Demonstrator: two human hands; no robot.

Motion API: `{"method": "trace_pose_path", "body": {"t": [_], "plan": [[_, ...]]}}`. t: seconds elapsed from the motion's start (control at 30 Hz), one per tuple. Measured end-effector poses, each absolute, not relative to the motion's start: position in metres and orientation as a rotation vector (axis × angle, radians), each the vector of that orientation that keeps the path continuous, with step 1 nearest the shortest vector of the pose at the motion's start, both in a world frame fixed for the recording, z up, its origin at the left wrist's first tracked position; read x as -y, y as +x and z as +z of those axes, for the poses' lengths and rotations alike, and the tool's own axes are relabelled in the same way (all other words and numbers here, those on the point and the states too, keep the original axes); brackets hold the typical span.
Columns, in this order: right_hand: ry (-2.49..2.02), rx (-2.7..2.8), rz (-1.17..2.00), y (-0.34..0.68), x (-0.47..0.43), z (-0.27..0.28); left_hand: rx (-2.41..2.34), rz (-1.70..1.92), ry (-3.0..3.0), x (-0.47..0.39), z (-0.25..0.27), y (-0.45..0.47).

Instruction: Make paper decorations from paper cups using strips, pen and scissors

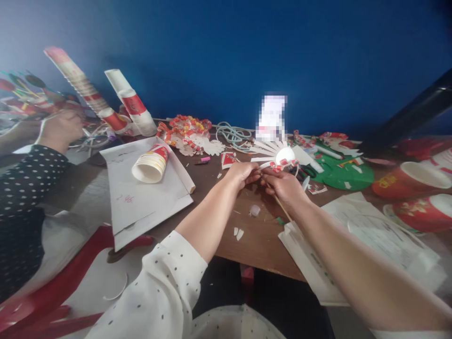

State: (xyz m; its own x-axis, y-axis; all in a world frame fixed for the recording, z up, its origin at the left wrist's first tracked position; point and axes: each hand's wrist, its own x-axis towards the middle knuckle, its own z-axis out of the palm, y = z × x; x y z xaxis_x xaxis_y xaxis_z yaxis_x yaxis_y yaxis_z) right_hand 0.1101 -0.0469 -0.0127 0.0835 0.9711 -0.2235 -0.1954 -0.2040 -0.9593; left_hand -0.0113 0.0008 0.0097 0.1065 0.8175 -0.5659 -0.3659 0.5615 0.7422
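A paper cup (285,154) cut into white strips that fan out around its round base is between my two hands, above the table. My left hand (243,174) has its fingers closed on one of the cup's strips. My right hand (285,186) is closed at the cup's near side, where red patterned curls show. A thin stick (283,207) runs from under the right fingers toward the table's front edge; I cannot tell whether it is gripped. Beside the right hand are dark scissor handles (306,172), partly hidden.
Stacked paper cups (136,110) lean at the back left, and nested cups (148,168) lie on a white paper folder (141,207). Red curled cut pieces (189,129), blue cord (235,135) and a green disc (356,176) lie around. A co-worker's arm (31,174) is at left.
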Motion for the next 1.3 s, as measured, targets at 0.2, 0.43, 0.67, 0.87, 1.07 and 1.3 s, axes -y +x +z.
{"method": "trace_pose_path", "body": {"t": [0.2,0.43,0.67,0.87,1.07,1.3], "plan": [[-1.339,1.005,1.253,0.109,0.050,-0.009,-1.170,0.900,0.620,-0.001,0.010,-0.012],[-1.382,1.109,1.212,0.114,0.048,-0.009,-1.120,0.887,0.603,0.001,0.013,-0.012],[-1.374,1.103,1.290,0.117,0.049,0.000,-1.115,0.852,0.630,0.000,0.011,-0.013],[-1.408,1.186,1.210,0.118,0.049,-0.001,-1.135,0.861,0.684,0.000,0.009,-0.012],[-1.441,1.026,1.135,0.116,0.047,-0.006,-1.118,0.896,0.701,-0.002,0.005,-0.010],[-1.487,0.958,0.979,0.111,0.039,-0.008,-1.083,0.887,0.717,-0.004,0.000,-0.010]]}}
